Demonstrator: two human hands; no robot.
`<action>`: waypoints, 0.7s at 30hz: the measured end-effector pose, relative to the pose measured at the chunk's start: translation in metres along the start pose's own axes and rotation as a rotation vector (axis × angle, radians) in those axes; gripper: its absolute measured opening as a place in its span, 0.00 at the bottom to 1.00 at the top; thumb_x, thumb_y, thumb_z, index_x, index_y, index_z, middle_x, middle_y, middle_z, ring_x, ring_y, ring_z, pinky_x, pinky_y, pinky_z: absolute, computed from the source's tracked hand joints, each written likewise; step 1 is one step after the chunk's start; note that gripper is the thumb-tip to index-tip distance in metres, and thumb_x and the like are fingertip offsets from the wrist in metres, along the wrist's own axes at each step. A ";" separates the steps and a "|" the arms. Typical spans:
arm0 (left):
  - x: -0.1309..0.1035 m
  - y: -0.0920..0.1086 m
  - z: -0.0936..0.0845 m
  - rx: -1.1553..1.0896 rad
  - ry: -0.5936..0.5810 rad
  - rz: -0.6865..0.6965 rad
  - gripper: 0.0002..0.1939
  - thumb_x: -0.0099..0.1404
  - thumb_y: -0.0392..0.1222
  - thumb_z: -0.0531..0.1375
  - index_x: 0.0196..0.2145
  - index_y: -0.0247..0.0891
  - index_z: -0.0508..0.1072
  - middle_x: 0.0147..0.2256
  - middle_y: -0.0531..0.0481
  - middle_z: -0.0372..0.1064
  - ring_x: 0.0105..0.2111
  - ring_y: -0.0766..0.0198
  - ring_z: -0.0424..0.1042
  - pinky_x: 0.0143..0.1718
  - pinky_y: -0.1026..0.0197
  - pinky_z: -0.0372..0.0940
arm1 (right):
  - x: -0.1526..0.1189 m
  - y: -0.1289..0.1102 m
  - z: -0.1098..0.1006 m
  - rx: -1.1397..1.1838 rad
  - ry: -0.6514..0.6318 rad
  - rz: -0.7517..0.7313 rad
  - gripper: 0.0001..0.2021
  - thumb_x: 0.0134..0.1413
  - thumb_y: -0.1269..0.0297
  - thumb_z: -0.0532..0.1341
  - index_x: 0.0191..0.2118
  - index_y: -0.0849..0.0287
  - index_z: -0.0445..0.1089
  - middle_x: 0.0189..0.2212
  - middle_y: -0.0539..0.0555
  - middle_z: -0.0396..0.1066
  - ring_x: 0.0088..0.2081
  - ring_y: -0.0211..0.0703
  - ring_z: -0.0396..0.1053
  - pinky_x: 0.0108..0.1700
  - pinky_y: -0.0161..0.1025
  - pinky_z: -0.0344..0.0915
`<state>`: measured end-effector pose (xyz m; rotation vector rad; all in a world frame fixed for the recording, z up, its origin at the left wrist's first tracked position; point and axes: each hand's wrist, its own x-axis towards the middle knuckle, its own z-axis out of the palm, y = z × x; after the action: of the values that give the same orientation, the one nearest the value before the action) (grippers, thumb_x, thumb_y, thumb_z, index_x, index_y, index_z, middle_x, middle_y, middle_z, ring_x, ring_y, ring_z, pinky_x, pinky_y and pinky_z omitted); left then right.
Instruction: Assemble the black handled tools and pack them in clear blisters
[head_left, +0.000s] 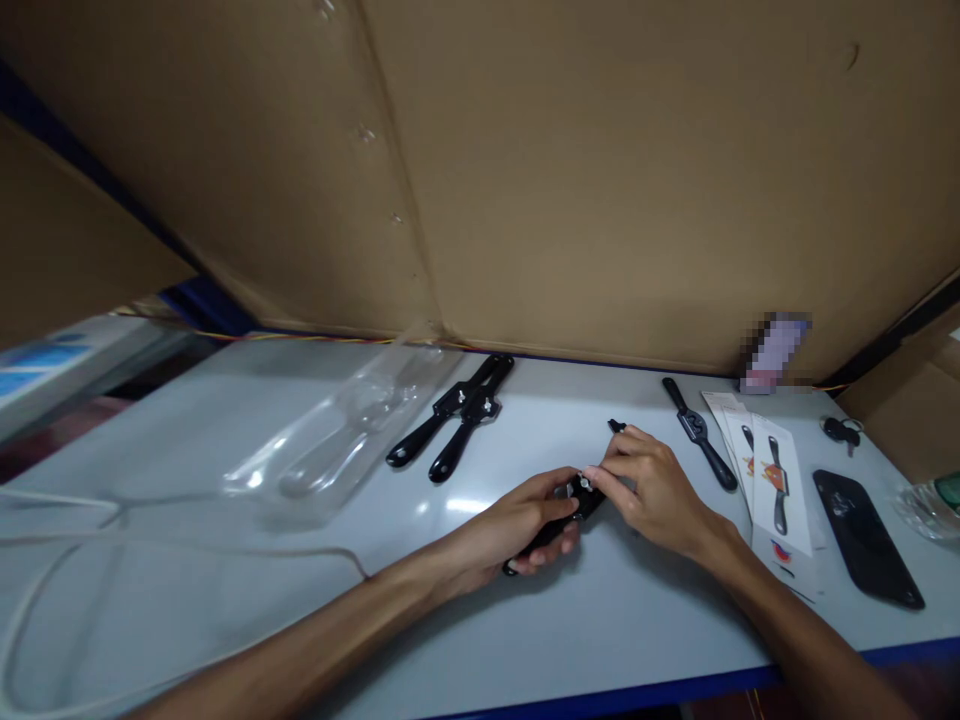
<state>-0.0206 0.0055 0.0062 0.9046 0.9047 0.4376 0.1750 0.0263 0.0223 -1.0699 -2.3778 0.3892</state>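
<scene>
Near the table's front, my left hand (pixel 536 520) is wrapped around the handle of a black spokeshave (pixel 544 538). The thumb rests close to a small silver screw (pixel 585 482) on the tool's middle. My right hand (pixel 649 490) is closed at the same tool, its thumb and fingertips at the middle beside the screw. The far handle sticks out past the right fingers, partly hidden by them. Two more black spokeshaves (pixel 469 420) lie side by side beyond my left hand. Another spokeshave (pixel 699 432) rests alone to the right of my right hand.
A clear plastic blister pack (pixel 337 430) lies at the left, and a white cable (pixel 225 545) loops nearby. On the right are printed cards (pixel 802 500), a black phone (pixel 866 540), keys (pixel 841 432) and a clear bottle (pixel 930 508). A cardboard wall (pixel 600 180) stands behind the table.
</scene>
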 end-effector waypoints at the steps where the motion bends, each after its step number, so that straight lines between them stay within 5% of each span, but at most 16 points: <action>1: 0.000 0.000 0.000 0.007 0.003 -0.003 0.20 0.67 0.47 0.58 0.53 0.37 0.61 0.24 0.57 0.65 0.15 0.76 0.51 0.17 0.66 0.36 | 0.000 -0.001 0.000 0.027 -0.009 -0.006 0.21 0.70 0.59 0.55 0.27 0.57 0.76 0.26 0.52 0.69 0.32 0.41 0.63 0.38 0.41 0.58; 21: -0.001 0.000 0.000 0.038 0.002 -0.002 0.15 0.68 0.45 0.54 0.50 0.38 0.62 0.24 0.56 0.64 0.15 0.75 0.50 0.17 0.66 0.37 | -0.001 -0.003 0.002 -0.023 -0.043 -0.014 0.22 0.71 0.58 0.53 0.26 0.58 0.75 0.25 0.52 0.68 0.32 0.41 0.62 0.38 0.40 0.56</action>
<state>-0.0206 0.0047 0.0064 0.9383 0.9179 0.4207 0.1729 0.0234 0.0217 -1.0650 -2.4319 0.3838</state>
